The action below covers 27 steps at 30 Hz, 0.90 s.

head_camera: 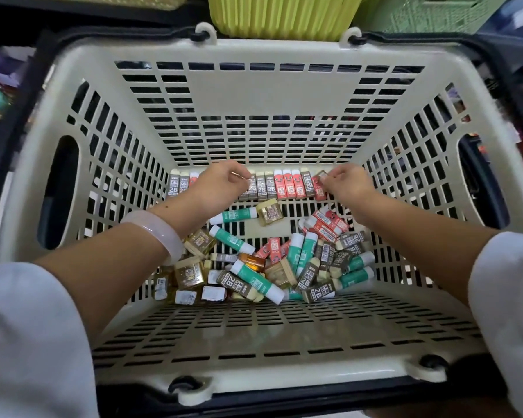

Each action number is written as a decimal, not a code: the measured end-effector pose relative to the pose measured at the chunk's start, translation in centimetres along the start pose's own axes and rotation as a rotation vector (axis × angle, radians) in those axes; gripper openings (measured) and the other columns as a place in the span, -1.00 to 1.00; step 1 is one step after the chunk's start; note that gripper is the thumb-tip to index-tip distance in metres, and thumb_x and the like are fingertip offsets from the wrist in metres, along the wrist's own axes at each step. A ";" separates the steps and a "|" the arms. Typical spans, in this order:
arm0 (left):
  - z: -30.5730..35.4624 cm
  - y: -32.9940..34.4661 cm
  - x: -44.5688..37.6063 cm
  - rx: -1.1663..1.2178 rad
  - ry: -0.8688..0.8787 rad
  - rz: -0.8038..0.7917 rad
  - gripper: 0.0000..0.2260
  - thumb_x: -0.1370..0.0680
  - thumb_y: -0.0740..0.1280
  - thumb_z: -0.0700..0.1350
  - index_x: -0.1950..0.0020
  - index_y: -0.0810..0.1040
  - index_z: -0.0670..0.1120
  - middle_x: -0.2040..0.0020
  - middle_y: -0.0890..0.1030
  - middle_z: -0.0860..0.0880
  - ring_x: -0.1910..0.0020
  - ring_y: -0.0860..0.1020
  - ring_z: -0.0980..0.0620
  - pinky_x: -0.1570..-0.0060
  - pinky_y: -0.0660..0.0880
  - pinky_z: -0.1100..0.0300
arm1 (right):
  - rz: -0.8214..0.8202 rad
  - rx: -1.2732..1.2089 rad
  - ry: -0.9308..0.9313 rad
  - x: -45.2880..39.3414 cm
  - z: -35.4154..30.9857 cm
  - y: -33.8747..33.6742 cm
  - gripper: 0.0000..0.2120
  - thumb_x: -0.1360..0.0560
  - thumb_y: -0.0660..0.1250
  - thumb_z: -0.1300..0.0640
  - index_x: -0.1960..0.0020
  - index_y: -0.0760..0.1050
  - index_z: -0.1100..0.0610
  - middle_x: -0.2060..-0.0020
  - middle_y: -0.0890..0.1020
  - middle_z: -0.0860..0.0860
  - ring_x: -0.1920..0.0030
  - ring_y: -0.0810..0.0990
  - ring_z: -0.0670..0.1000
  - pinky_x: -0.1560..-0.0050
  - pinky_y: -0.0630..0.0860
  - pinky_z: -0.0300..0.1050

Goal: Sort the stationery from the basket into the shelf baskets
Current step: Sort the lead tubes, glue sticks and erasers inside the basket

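From my remote feed, both hands reach into the cream basket (263, 95), the left hand (216, 184) and right hand (346, 184) each pinching erasers in the row of erasers (280, 187) standing side by side along the far wall, long axes pointing away from me.

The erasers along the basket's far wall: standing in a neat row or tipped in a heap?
Standing in a row: the erasers sit side by side against the basket wall, labels facing up, unlike the loose pile nearer the camera.
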<state>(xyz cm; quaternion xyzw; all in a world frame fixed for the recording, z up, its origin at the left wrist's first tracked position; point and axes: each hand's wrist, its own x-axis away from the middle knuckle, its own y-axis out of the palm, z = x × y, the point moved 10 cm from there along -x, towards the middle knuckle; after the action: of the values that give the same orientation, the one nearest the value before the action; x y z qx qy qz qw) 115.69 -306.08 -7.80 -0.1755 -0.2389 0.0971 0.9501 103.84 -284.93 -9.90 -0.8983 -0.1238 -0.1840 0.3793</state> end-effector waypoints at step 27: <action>0.0 1.4 0.6 -0.103 -0.006 -0.059 -0.89 -0.58 0.19 -0.18 0.05 0.49 -0.03 -0.06 0.58 -0.14 -0.07 0.55 -0.14 -0.06 0.49 0.01 | -0.339 0.947 -0.336 2.0 -1.8 3.6 -0.63 -0.48 0.32 -0.07 -0.14 0.37 0.14 -0.09 0.55 0.13 0.06 0.50 0.06 0.24 0.37 -0.22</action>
<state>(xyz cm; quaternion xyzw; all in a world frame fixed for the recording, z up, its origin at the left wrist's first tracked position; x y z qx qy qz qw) 116.05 -304.66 -8.10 -0.2169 -0.2515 0.0570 0.9415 106.52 -288.53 -10.22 -0.6131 -0.3958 -0.0199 0.6834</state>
